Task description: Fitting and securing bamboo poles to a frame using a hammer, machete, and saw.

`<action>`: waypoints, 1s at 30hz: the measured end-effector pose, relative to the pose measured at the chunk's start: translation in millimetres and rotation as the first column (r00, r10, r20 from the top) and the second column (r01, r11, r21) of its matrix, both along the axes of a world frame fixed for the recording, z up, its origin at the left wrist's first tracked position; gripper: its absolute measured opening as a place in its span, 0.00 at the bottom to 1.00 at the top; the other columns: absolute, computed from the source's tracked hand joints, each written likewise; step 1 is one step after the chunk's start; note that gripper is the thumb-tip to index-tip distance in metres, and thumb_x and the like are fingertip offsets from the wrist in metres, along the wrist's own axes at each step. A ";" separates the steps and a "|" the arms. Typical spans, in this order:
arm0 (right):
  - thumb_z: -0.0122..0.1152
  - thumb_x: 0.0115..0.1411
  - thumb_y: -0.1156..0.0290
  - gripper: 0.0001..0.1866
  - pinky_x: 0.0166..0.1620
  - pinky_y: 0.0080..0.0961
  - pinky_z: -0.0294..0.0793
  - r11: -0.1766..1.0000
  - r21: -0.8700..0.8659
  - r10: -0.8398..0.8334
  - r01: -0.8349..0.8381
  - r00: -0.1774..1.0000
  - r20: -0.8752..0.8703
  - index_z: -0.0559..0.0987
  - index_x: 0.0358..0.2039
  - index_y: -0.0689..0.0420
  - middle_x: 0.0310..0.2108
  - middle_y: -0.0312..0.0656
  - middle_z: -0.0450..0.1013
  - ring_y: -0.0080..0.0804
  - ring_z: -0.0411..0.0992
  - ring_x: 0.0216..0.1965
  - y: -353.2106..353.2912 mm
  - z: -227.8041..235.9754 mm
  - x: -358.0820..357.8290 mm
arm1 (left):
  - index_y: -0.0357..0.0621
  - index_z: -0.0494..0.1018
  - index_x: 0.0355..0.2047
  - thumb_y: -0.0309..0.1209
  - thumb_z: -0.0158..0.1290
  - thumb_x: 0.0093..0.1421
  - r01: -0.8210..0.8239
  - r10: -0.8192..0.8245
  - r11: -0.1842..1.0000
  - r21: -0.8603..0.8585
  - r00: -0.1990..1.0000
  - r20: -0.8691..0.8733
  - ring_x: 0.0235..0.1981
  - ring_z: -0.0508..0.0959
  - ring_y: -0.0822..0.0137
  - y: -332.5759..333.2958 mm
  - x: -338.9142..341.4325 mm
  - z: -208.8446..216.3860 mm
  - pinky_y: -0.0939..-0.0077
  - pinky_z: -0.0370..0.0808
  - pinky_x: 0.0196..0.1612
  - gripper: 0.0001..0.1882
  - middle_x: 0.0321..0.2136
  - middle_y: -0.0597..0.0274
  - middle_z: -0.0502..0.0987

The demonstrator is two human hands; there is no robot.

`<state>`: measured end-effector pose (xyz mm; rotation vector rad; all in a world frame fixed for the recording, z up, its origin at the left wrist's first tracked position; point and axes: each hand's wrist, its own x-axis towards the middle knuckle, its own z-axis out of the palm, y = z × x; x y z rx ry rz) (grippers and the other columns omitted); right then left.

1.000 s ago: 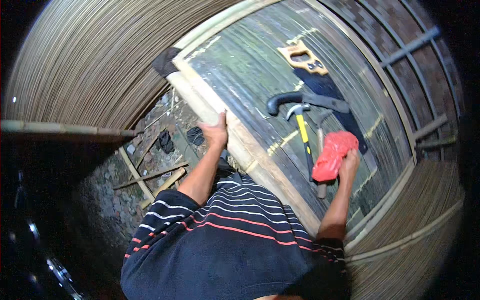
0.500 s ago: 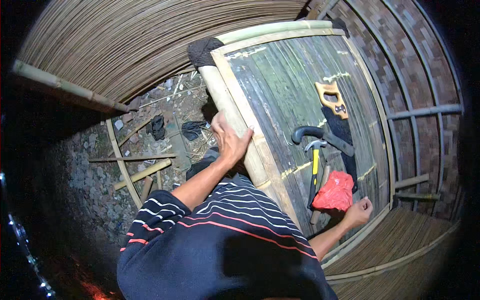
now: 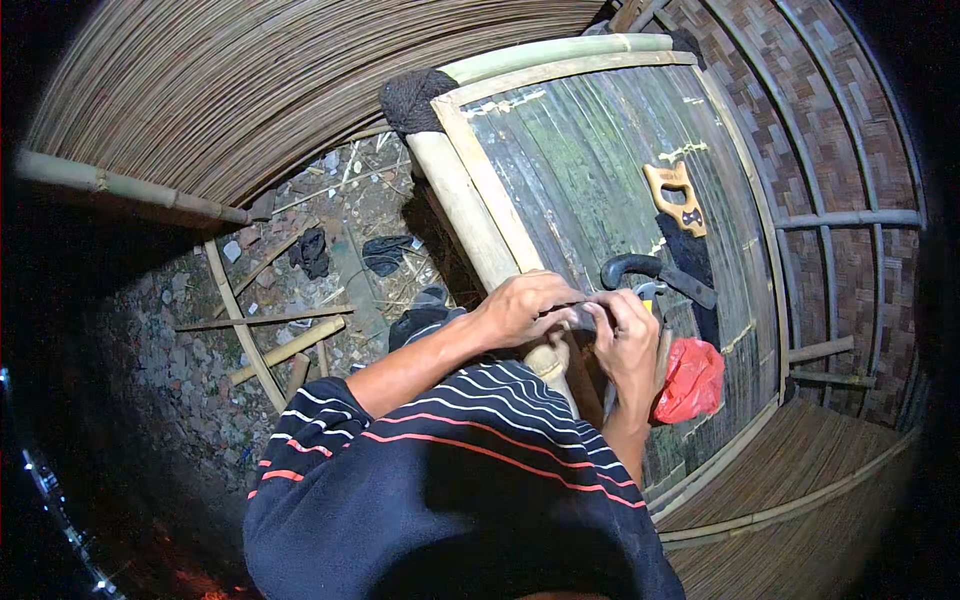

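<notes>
My left hand [image 3: 530,308] and my right hand [image 3: 625,335] meet above the left edge of a bamboo-slat tabletop [image 3: 570,150]. Thumbs and fingers of both are pinched closed, tips nearly touching; whatever they hold is too small or hidden to make out. Just right of my right hand lies a red plastic bag [image 3: 690,380]. Behind that hand, a hammer [image 3: 650,290] shows only its head and a bit of yellow handle. Beyond it rest a blade tool with a curved black handle [image 3: 635,266] and a handsaw [image 3: 676,200] with a wooden grip.
A thick bamboo pole [image 3: 465,205] runs along the table's left side, bound with dark rope [image 3: 412,100] at the corner. Bamboo offcuts [image 3: 290,350] and black scraps [image 3: 385,254] litter the rubble floor at left. Woven wall panels [image 3: 780,130] stand at right.
My left hand has left the table's edge pole and moved right. My right hand has come left from beside the red bag. They are now together, and my right hand covers most of the hammer.
</notes>
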<state>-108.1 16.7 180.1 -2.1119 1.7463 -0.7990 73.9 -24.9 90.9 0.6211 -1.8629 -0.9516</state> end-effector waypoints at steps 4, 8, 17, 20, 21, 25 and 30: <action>0.67 0.56 0.80 0.07 0.36 0.34 0.77 1.000 -0.017 0.010 -0.010 0.999 0.030 0.83 0.36 0.61 0.31 0.48 0.78 0.46 0.79 0.32 -10.3 -6.6 12.8 | 0.38 0.82 0.42 0.23 0.62 0.58 -0.088 0.087 0.996 0.029 0.996 0.032 0.35 0.81 0.51 -5.9 8.5 -6.0 0.62 0.77 0.38 0.11 0.32 0.51 0.80; 0.71 0.57 0.73 0.17 0.38 0.33 0.78 0.977 0.029 -0.211 0.210 0.976 0.049 0.83 0.47 0.60 0.36 0.50 0.79 0.44 0.79 0.34 -9.2 -16.5 6.1 | 0.38 0.82 0.42 0.23 0.61 0.60 -0.221 0.226 0.960 0.173 0.974 -0.010 0.32 0.83 0.55 -23.2 23.6 -9.1 0.67 0.79 0.38 0.10 0.32 0.51 0.82; 0.72 0.58 0.63 0.27 0.65 0.45 0.67 0.687 0.047 -0.614 0.725 0.614 -0.497 0.78 0.53 0.67 0.64 0.61 0.67 0.59 0.65 0.65 56.6 -118.7 -107.3 | 0.39 0.83 0.35 0.23 0.60 0.59 -0.689 0.687 0.703 0.174 0.722 0.085 0.35 0.83 0.59 -122.1 99.6 -67.9 0.66 0.80 0.41 0.04 0.33 0.54 0.82; 0.71 0.59 0.62 0.25 0.66 0.44 0.66 0.713 0.047 -0.588 0.700 0.633 -0.503 0.78 0.51 0.67 0.67 0.58 0.65 0.57 0.64 0.67 69.7 -138.1 -123.3 | 0.39 0.83 0.37 0.23 0.60 0.59 -0.686 0.684 0.718 0.118 0.727 0.062 0.35 0.83 0.59 -143.0 100.4 -71.9 0.67 0.80 0.41 0.06 0.33 0.54 0.82; 0.70 0.59 0.62 0.24 0.65 0.44 0.66 0.720 0.022 -0.597 0.693 0.636 -0.490 0.79 0.49 0.67 0.67 0.57 0.65 0.56 0.64 0.67 69.9 -140.0 -125.3 | 0.39 0.83 0.37 0.23 0.60 0.60 -0.674 0.675 0.722 0.155 0.736 0.057 0.35 0.83 0.59 -146.2 97.2 -72.7 0.68 0.80 0.41 0.06 0.33 0.54 0.82; 0.62 0.66 0.59 0.22 0.67 0.42 0.64 0.631 0.239 -0.595 0.738 0.658 -0.461 0.78 0.48 0.68 0.69 0.62 0.61 0.56 0.62 0.69 52.0 -108.7 -97.1 | 0.40 0.84 0.36 0.23 0.59 0.61 -0.543 0.614 0.722 0.428 0.788 -0.037 0.35 0.84 0.58 -160.1 90.8 -88.7 0.66 0.80 0.41 0.05 0.34 0.53 0.84; 0.52 0.73 0.55 0.21 0.39 0.43 0.74 0.678 0.224 -0.641 0.700 0.713 -0.285 0.79 0.45 0.64 0.30 0.54 0.79 0.51 0.78 0.32 50.1 -109.7 -78.4 | 0.42 0.84 0.33 0.26 0.63 0.56 -0.591 0.584 0.804 0.063 0.805 0.109 0.43 0.79 0.56 -162.4 96.8 -97.4 0.64 0.73 0.52 0.05 0.32 0.58 0.84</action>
